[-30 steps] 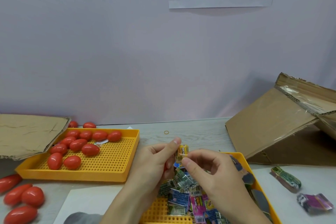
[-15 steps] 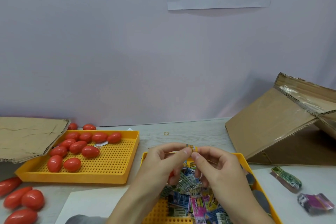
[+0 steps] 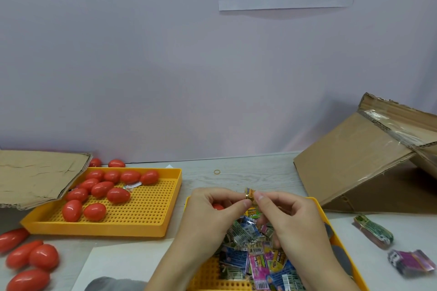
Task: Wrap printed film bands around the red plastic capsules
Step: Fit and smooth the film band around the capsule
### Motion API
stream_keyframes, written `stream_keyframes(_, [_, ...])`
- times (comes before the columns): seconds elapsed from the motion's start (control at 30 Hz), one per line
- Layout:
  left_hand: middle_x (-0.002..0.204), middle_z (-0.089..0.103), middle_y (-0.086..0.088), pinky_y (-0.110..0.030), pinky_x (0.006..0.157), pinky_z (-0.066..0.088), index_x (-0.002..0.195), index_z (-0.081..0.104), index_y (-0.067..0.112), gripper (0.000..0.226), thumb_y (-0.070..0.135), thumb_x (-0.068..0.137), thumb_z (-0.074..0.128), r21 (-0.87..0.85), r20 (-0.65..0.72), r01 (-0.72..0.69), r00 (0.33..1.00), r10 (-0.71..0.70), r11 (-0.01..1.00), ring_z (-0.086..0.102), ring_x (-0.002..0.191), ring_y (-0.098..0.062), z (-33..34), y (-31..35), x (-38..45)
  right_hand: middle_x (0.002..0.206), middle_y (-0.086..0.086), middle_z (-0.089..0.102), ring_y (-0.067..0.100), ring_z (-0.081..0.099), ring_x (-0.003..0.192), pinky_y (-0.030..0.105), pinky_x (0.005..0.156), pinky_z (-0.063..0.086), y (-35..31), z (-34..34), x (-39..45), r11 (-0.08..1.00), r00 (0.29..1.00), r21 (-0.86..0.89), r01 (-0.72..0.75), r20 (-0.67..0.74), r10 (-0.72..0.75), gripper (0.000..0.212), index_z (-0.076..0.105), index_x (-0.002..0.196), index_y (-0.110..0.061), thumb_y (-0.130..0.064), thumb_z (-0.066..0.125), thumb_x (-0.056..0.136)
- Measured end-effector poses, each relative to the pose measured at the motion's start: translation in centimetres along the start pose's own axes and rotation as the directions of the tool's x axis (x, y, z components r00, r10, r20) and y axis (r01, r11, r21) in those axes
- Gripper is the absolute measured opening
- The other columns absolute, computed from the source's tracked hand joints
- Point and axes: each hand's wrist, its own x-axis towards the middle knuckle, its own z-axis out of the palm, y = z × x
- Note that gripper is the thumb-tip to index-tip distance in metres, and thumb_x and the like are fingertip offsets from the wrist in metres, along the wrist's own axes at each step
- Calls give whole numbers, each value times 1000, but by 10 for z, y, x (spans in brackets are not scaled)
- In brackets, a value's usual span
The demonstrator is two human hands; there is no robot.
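1. Left hand [image 3: 212, 215] and right hand [image 3: 290, 220] meet over the near-centre tray [image 3: 316, 205], near the worktop [image 3: 248, 177] front edge.
2. Both pinch one small yellow-orange film band [image 3: 250, 194] between thumb and forefinger tips, held just above the tray's far rim.
3. Left grip: thumb and index pressed on the band's left side; other fingers curled round a red capsule [image 3: 218, 207], only a sliver visible in the palm.
4. Right grip: thumb and index pinching the band's right side, remaining fingers loosely bent over the pile.
5. Whether the band is already around the capsule: cannot tell, fingers cover it.
6. Loose printed bands pile [image 3: 255, 250] lies in the near tray under the hands: blue, pink, green, yellow prints.
7. Second yellow perforated tray [image 3: 151, 210] sits toward the left, holding a cluster of bare red capsules [image 3: 101, 190] in its far-left part, plus one small printed scrap [image 3: 131, 187] among them.
8. More red capsules [image 3: 30, 260] lie loose at the worktop's near-left corner; two [image 3: 106, 163] sit behind the left tray by the wall.
9. Flat cardboard sheet [image 3: 40, 177] overlaps the left tray's far-left corner.
10. Tilted cardboard box [image 3: 359, 163] at the right edge.
11. Two bundled band stacks at near right: green one [image 3: 373, 231], purple one [image 3: 411, 262].
12. Rubber band [image 3: 217, 172] lies alone toward the far edge, centre.
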Motion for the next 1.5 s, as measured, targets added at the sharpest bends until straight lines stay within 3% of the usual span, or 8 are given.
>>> stream_keyframes(0.2, [55, 58, 8, -17, 53, 38, 77, 79, 25, 7, 28, 83, 78, 43, 64, 7, 998, -9, 999, 47, 52, -4, 0, 0, -3, 59, 0, 67, 1, 49, 40, 15, 45, 40, 1, -1, 1, 999, 998, -31, 20, -56, -21, 17, 77, 71, -31, -26, 71, 86])
stream_keyframes(0.27, [60, 55, 2, -23, 51, 40, 87, 76, 21, 12, 30, 83, 70, -109, 116, 96, 990, -84, 989, 48, 54, -11, -2, 4, -3, 59, 4, 67, 4, 48, 40, 20, 46, 41, 3, -2, 2, 1000, 995, -17, 19, -99, -20, 17, 76, 72, -29, -27, 70, 87])
stream_keyframes(0.37, [73, 54, -11, -33, 49, 43, 105, 59, 3, 37, 11, 70, 52, -505, 174, 271, 962, -210, 820, 51, 59, -21, -3, 8, -2, 60, 3, 67, 6, 48, 44, 26, 49, 40, 5, -2, 3, 999, 985, -24, 41, -166, -44, 16, 75, 72, -27, -27, 71, 87])
stream_keyframes(0.5, [92, 58, -21, -33, 56, 55, 110, 56, -2, 26, -12, 90, 44, -621, 101, 260, 962, -252, 740, 62, 68, -28, -1, 9, -1, 56, 0, 64, 4, 45, 40, 17, 39, 36, 6, -1, 3, 999, 983, -21, 41, -181, -44, 17, 74, 71, -19, -23, 71, 87])
stream_keyframes(0.73, [91, 73, -18, -27, 59, 58, 95, 75, 14, 24, 26, 74, 73, -517, -60, 174, 969, -239, 838, 70, 67, -26, -2, 3, 3, 55, -3, 63, 2, 45, 40, 16, 39, 37, 8, -1, 4, 998, 985, -41, 38, -169, -44, 16, 74, 73, -17, -23, 72, 87])
stream_keyframes(1.07, [112, 65, -23, -29, 72, 60, 99, 77, 11, 21, -2, 86, 66, -591, -4, 232, 957, -290, 772, 74, 88, -31, -2, 1, 4, 64, -4, 69, 3, 58, 54, 24, 54, 50, 11, -1, 5, 996, 985, -84, 19, -168, -33, 15, 74, 74, -21, -27, 71, 88])
stream_keyframes(1.27, [87, 74, -8, -31, 66, 61, 105, 71, 22, 23, 26, 83, 76, -253, -29, 220, 972, -235, 942, 72, 68, -24, 2, -2, 3, 66, -7, 70, 0, 59, 55, 16, 49, 46, 12, -2, 5, 994, 985, -101, 46, -163, -62, 13, 73, 75, -21, -23, 71, 87])
stream_keyframes(1.5, [70, 69, -2, -33, 59, 59, 96, 70, 13, 41, 42, 68, 75, -207, 24, 217, 976, -217, 954, 64, 57, -20, 3, -2, 2, 68, -10, 72, 1, 64, 64, 25, 64, 49, 15, 0, 6, 985, 987, -149, 88, -119, -106, 15, 72, 70, -25, -21, 74, 84])
